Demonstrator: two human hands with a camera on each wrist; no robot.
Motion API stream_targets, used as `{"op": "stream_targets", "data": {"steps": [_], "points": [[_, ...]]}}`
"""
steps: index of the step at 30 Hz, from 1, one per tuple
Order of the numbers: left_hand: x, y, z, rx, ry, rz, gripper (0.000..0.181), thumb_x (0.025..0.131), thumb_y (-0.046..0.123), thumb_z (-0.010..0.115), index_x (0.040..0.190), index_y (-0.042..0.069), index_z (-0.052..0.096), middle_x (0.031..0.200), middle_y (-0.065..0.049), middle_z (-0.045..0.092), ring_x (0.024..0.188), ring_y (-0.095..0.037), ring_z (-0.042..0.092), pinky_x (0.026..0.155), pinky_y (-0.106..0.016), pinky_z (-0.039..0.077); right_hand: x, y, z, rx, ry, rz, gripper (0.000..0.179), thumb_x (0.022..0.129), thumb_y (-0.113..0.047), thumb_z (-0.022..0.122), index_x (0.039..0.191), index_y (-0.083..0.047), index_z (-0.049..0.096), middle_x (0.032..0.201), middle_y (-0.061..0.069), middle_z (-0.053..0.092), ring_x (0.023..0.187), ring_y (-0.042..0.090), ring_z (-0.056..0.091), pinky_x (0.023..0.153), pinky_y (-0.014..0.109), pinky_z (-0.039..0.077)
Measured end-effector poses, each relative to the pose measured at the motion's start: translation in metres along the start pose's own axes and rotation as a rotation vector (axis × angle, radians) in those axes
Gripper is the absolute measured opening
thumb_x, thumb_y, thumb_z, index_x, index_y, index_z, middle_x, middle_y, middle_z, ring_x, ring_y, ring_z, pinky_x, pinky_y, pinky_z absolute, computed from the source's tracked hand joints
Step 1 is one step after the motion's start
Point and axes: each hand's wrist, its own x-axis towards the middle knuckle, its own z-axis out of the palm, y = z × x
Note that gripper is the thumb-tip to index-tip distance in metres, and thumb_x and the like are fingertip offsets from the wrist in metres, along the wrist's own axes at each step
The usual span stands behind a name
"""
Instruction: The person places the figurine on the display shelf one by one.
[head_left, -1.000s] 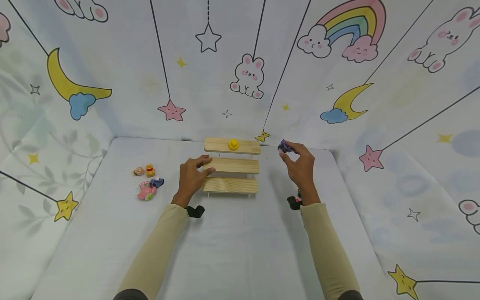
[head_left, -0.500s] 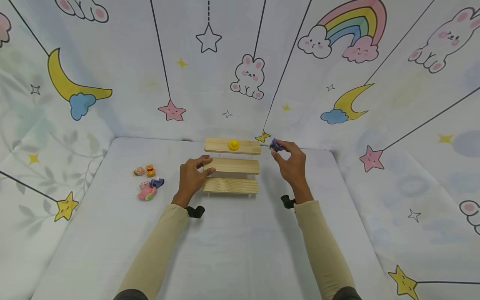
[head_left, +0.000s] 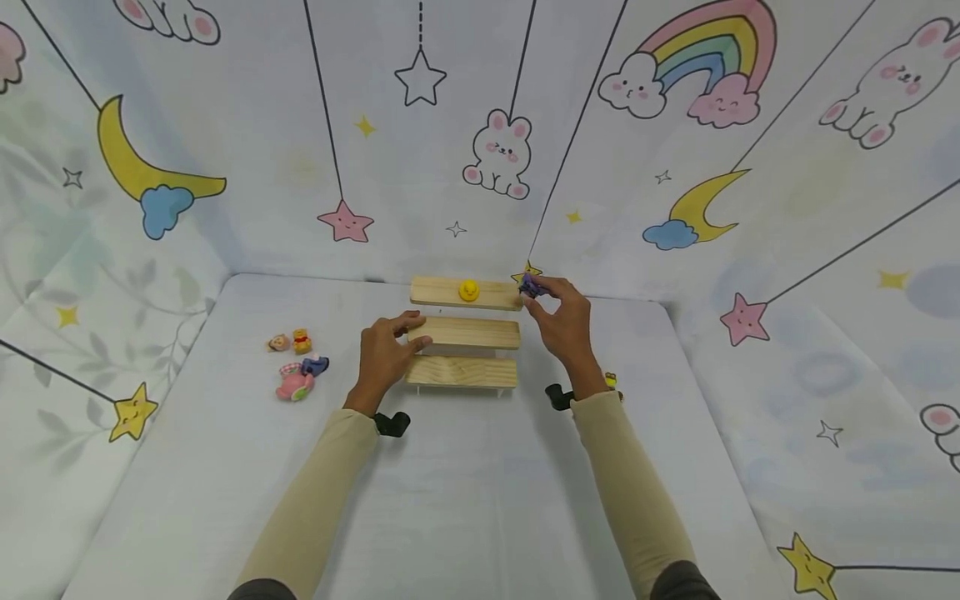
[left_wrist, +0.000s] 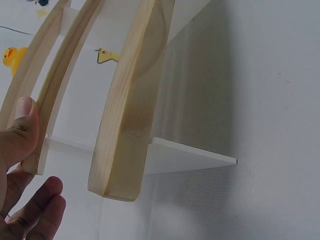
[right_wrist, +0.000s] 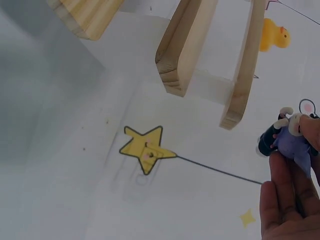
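Pinching the purple figurine [head_left: 529,286], the right hand [head_left: 567,323] might topple the yellow duck [head_left: 468,290] by swinging too far left, while the left hand [head_left: 384,354] pinches the middle plank [head_left: 474,333].

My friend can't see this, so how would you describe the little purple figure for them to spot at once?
Find the stepped wooden shelf toward the back of the white table. Near the right end of its rearmost plank, the right hand holds the purple figure. Its purple body sets it apart from the yellow duck on that plank.
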Motion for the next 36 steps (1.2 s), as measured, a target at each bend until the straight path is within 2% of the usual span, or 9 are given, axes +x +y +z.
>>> {"op": "stream_targets", "data": {"steps": [15, 28, 36], "points": [[0.0, 0.002, -0.001, -0.005, -0.011, -0.025, 0.046, 0.086, 0.029, 0.088, 0.128, 0.013, 0.079, 0.136, -0.002, 0.075, 0.111, -0.032, 0.07, 0.099, -0.05, 0.06, 0.005, -0.002, 0.017, -0.008, -0.075, -0.034, 0.039, 0.101, -0.011, 0.075, 0.139, -0.016, 0.071, 0.138, 0.01, 0.071, 0.13, 0.028, 0.065, 0.113, 0.047, 0.052], [-0.001, 0.001, -0.001, -0.001, -0.008, 0.001, 0.046, 0.087, 0.029, 0.088, 0.128, 0.012, 0.079, 0.137, -0.003, 0.075, 0.11, -0.032, 0.07, 0.098, -0.048, 0.06, 0.007, -0.002, 0.026, -0.038, -0.132, -0.012, 0.039, 0.102, -0.01, 0.072, 0.141, -0.017, 0.07, 0.139, 0.008, 0.071, 0.132, 0.026, 0.064, 0.115, 0.045, 0.051], [-0.001, 0.003, -0.002, -0.009, -0.007, -0.001, 0.046, 0.086, 0.029, 0.088, 0.128, 0.012, 0.079, 0.137, -0.003, 0.075, 0.108, -0.033, 0.069, 0.098, -0.051, 0.06, 0.008, -0.001, 0.028, -0.052, -0.144, -0.028, 0.04, 0.101, -0.008, 0.074, 0.139, -0.018, 0.071, 0.138, 0.007, 0.071, 0.131, 0.028, 0.064, 0.114, 0.047, 0.051]]}}
